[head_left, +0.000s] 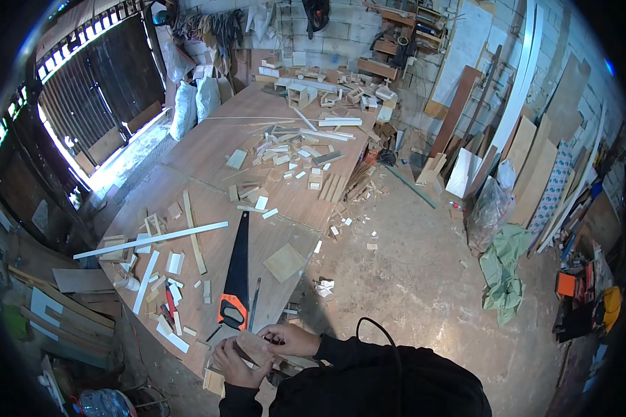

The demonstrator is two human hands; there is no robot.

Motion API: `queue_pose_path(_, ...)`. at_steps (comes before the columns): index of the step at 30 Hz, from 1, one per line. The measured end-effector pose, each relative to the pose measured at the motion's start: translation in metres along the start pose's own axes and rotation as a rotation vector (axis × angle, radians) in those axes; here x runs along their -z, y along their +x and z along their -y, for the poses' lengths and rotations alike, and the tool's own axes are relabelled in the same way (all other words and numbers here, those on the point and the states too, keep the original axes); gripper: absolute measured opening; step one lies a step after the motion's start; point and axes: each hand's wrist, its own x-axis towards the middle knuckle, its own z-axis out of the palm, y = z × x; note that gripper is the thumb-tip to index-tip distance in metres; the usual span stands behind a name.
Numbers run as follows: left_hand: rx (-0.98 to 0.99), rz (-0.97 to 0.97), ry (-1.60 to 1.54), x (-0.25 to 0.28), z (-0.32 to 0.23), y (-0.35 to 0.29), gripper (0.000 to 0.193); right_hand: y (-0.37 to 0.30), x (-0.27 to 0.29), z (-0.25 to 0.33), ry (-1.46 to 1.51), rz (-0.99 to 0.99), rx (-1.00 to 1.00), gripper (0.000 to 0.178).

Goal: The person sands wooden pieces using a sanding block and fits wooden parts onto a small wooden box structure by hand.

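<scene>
At the table's near edge, a small brown wooden piece [255, 347] lies between my two hands. My left hand [238, 366] is closed round its left side, with the thumb and fingers along the edge. From the right, my right hand [293, 340] has its fingers curled against the upper right edge of the same piece. Its fingertips are partly hidden. Just beyond the hands lies a handsaw [234, 309] with an orange and black handle, its dark blade pointing away. Beside it runs a thin dark rod [254, 304]. A flat square of thin wood [285, 262] lies farther right.
Wood offcuts [278, 149] are strewn over the long wooden table [215, 160]. A long white strip [153, 240] crosses its left side, near a red-handled tool [169, 300]. Boards [525, 153] lean on the right wall, and a green cloth [506, 271] lies below.
</scene>
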Motion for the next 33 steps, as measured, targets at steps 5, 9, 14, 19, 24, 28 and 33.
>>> queue_pose_path(5,-0.067,-0.049,0.034,-0.027,-0.04,0.013,0.096,-0.018,0.042,-0.02,-0.022,-0.008,0.016,0.036)
queue_pose_path(9,-0.038,-0.015,0.06,-0.031,-0.07,0.022,0.099,-0.028,0.063,-0.028,0.102,-0.024,0.037,0.037)
queue_pose_path(14,-0.053,-0.003,0.09,-0.041,-0.089,0.028,0.1,-0.036,0.087,-0.012,0.172,0.004,0.033,0.039)
queue_pose_path(19,-0.008,-0.063,0.062,-0.052,-0.089,0.023,0.098,-0.03,0.095,-0.02,0.144,0.093,0.047,0.039)
queue_pose_path(24,0.022,-0.109,0.046,-0.058,-0.086,0.015,0.097,-0.026,0.102,-0.011,0.078,0.228,-0.004,0.039)
queue_pose_path(28,0.025,-0.113,0.041,-0.06,-0.086,0.013,0.097,-0.025,0.101,-0.013,0.105,0.238,0.018,0.037)
queue_pose_path(33,0.031,-0.084,0.046,-0.059,-0.092,0.009,0.097,-0.033,0.103,0.001,-0.002,0.22,0.038,0.034)
